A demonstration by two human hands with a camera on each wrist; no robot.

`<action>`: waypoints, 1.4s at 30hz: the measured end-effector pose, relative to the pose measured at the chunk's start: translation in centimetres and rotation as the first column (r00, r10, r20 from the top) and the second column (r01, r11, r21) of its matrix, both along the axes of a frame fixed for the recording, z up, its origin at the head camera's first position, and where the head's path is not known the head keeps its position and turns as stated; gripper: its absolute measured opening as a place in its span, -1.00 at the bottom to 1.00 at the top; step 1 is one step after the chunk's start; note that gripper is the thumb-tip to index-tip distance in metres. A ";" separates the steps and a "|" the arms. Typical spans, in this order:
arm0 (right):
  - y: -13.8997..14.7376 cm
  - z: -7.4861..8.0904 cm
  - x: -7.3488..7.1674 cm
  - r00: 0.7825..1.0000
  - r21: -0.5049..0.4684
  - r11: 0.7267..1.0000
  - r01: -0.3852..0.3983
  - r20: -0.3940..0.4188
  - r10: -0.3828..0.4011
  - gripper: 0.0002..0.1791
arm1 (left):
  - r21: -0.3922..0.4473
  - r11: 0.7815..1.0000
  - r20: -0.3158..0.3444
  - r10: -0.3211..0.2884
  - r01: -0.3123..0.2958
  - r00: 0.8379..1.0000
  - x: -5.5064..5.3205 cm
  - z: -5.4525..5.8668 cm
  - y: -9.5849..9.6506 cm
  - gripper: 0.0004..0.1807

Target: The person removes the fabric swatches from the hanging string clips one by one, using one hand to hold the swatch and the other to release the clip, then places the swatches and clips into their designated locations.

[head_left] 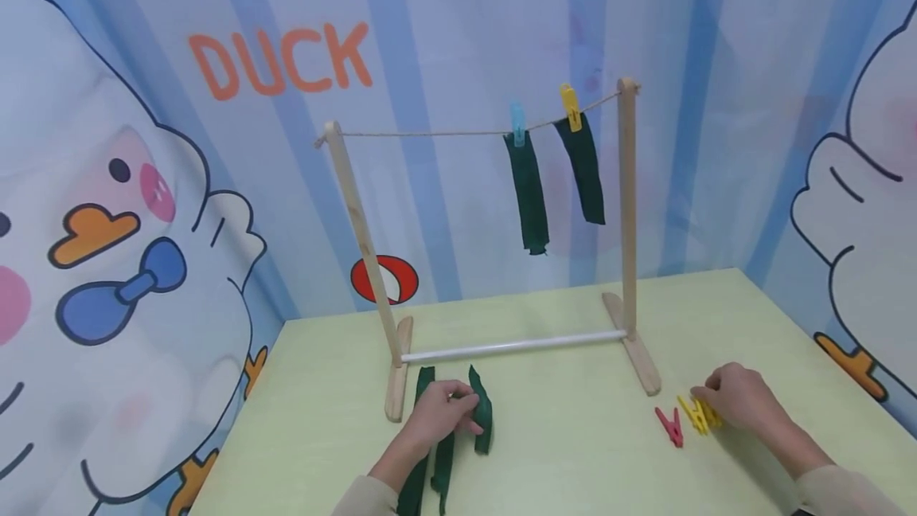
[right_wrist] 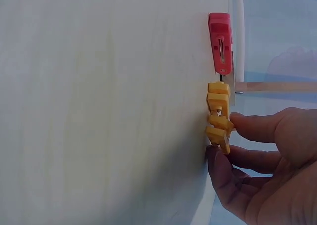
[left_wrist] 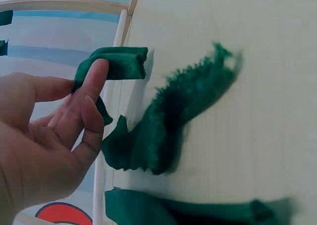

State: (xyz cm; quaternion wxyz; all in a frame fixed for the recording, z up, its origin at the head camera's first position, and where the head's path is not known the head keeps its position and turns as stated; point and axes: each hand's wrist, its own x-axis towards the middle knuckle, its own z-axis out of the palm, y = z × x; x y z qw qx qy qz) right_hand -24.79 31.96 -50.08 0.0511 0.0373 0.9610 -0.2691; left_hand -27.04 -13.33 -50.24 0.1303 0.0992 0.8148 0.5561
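We pinched a green strip (left_wrist: 124, 64) w/ L hand (head_left: 444, 414), lower ctr, & a yellow peg (right_wrist: 216, 134) w/ R hand (head_left: 741, 398), lower rt, red peg (right_wrist: 220, 39) prob. near for reach.

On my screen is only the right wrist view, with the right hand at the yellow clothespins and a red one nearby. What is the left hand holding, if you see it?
Observer: The left hand pinches a green cloth strip.
Operator: Thank you. And does something hang from the wooden stand?
Observer: Yes, two hanging strips, also green, are on its rope.
Operator: With which clothespins are they fixed?
Observer: In the head view, a light blue clothespin holds the left one, and a yellow clothespin the right one.
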 end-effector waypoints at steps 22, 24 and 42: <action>0.1 -0.5 0.4 1.000 -0.014 1.000 0.008 -0.003 -0.008 -0.64 | -0.341 0.940 0.022 0.015 -0.007 1.000 1.2 -0.2 -0.8 -0.80; 0.1 -0.5 0.4 1.000 -0.007 1.000 0.003 -0.005 -0.003 -0.64 | -0.339 0.941 0.023 0.017 -0.008 1.000 1.2 -0.2 -0.8 -0.90; -0.1 -0.3 0.6 1.000 0.003 1.000 -0.001 -0.005 0.001 -0.65 | -0.373 0.927 -0.049 0.012 -0.030 0.999 1.0 -0.9 -0.9 -0.33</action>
